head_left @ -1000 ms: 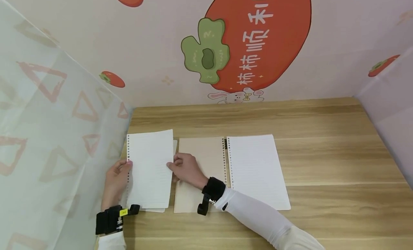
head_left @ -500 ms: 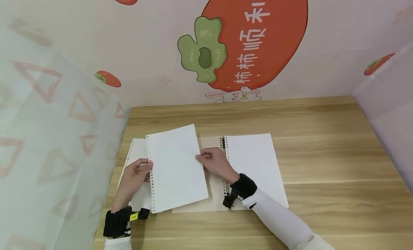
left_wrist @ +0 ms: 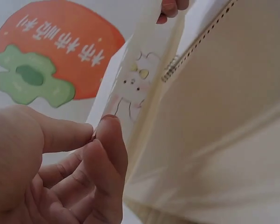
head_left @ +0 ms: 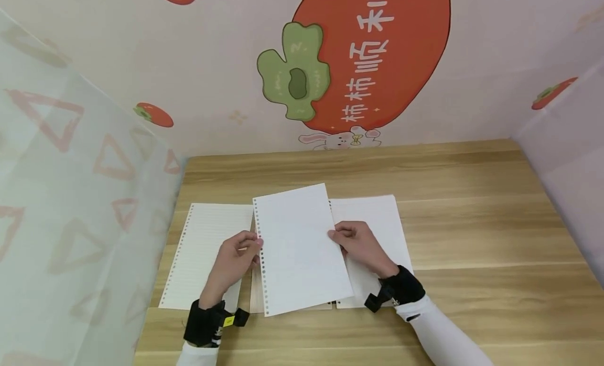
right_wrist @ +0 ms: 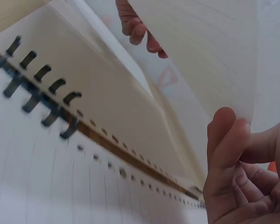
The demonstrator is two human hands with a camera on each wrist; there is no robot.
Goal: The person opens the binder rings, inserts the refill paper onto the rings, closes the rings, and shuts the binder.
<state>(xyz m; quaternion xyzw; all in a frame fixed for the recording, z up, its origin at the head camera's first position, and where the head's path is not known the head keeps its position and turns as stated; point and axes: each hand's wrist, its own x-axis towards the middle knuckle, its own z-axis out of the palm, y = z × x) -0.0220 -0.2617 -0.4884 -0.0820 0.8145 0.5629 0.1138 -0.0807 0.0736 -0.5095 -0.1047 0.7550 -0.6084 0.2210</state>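
Observation:
A white loose-leaf sheet (head_left: 302,250), with punched holes down its left edge, is held up between my two hands. At the holed edge, the thumb and fingers of my left hand (head_left: 231,261) pinch it. My right hand (head_left: 363,245) pinches the opposite edge. Beneath the sheet, an open ring binder lies on the table, its tan left side (head_left: 257,295) mostly covered. Lined paper (head_left: 370,216) lies on its right side, partly hidden by the sheet and right hand. In the right wrist view, dark binder rings (right_wrist: 42,72) stand parted along the spine.
Lined, hole-punched paper (head_left: 207,240) lies left of the binder, partly under my left forearm. The wooden table (head_left: 481,224) extends to the right. A printed wall covering (head_left: 217,67) stands behind, with pale side sheets (head_left: 108,208) at the left.
Both hands have carried the sheet rightward from above the left paper to over the binder, tilting it slightly. The lined paper at the left is now uncovered.

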